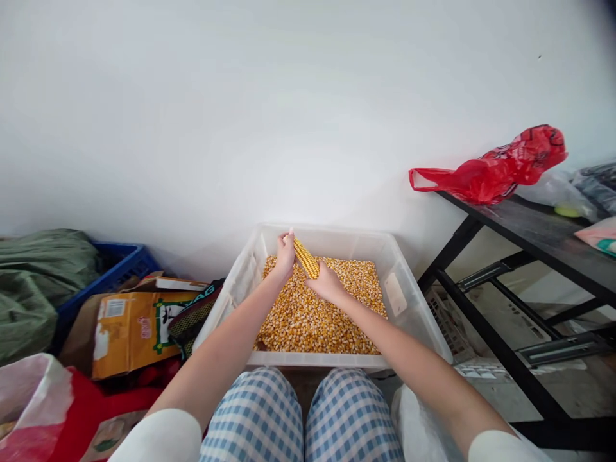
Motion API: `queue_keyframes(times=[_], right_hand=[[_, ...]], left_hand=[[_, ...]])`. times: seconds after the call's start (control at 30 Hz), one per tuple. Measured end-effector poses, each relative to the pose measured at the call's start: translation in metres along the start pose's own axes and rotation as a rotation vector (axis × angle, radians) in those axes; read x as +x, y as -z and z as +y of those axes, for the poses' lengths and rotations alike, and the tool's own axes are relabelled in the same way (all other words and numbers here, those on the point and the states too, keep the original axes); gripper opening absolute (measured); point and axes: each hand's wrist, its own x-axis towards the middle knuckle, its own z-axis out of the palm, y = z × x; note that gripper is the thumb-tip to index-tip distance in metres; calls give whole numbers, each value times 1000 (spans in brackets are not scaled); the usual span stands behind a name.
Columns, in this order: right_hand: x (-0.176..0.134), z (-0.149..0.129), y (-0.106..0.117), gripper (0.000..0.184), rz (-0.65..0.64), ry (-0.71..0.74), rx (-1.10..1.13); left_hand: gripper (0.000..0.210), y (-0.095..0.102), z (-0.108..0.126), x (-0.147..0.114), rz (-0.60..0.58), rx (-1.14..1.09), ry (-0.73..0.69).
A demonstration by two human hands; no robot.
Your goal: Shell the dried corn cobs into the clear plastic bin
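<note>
A yellow corn cob (306,258) is held slantwise between my two hands, with its kernels on along the visible side. My left hand (285,251) closes round its upper left end. At the lower right end, my right hand (326,282) grips the cob, its fingertips partly hidden. Below both hands lies a thick layer of loose yellow and whitish corn kernels (317,324). They fill the bottom of a translucent white plastic bin (411,292) in front of my knees.
A black folding table (543,250) stands to the right, with a red plastic bag (500,170) on it. On the left are an orange cardboard box (139,327), a blue crate (128,256) and a green cloth-like sack (43,289). A white wall (289,115) rises behind the bin.
</note>
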Motion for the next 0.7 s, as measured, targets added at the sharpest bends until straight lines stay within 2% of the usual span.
queue_keyframes(times=[0.13,0.23,0.4,0.47,0.6,0.7], right_hand=[[-3,1,-5,36,-61,-12,98],[-2,6,-7,39,-73,-13,162],[1,17,-8,34,-39,29,225],[2,20,-8,33,-45,31,263],[8,21,-7,37,-34,33,271],[11,20,-5,40,-18,45,242]], left_hand=[[37,0,-2,1,37,66,-129],[38,2,-2,0,-7,136,-176],[36,4,-4,-5,-66,164,-245],[35,5,-3,-5,-104,128,-213],[39,7,7,0,-206,-50,13],[45,9,15,3,-190,-128,109]])
